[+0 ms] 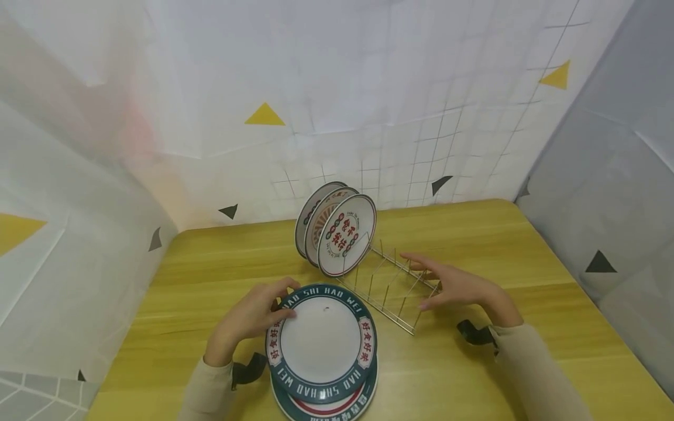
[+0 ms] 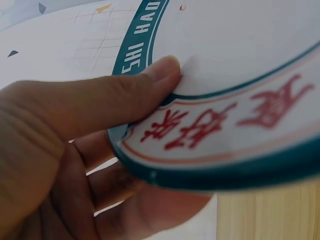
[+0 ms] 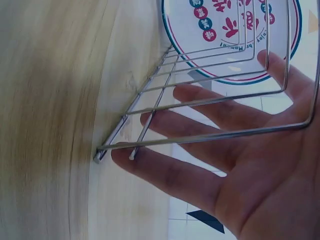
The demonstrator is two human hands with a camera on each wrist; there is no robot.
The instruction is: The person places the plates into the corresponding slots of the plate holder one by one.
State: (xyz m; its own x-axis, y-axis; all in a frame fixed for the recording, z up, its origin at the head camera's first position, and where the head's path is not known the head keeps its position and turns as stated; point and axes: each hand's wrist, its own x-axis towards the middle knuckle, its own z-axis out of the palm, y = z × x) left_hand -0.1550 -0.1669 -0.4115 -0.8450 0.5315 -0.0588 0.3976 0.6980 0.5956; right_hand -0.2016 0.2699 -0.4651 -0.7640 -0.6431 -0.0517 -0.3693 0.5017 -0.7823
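Observation:
My left hand [image 1: 256,313] pinches the upper left rim of a white plate [image 1: 321,327] with a teal lettered border. In the left wrist view the thumb [image 2: 150,82] lies on top of the rim, with fingers underneath. This plate overlaps other plates [image 1: 363,403] below it. A wire plate rack [image 1: 389,310] stands to the right, with three plates [image 1: 347,237] upright at its far left end. My right hand [image 1: 455,286] is at the rack's right end. Its fingers [image 3: 172,172] reach out spread and fairly straight alongside the wires.
The wooden table [image 1: 210,263] has rounded back corners. White sheeting [image 1: 368,70] with grid lines and dark and yellow triangles hangs behind it and at both sides. A black wrist mount [image 1: 474,333] sits below each hand.

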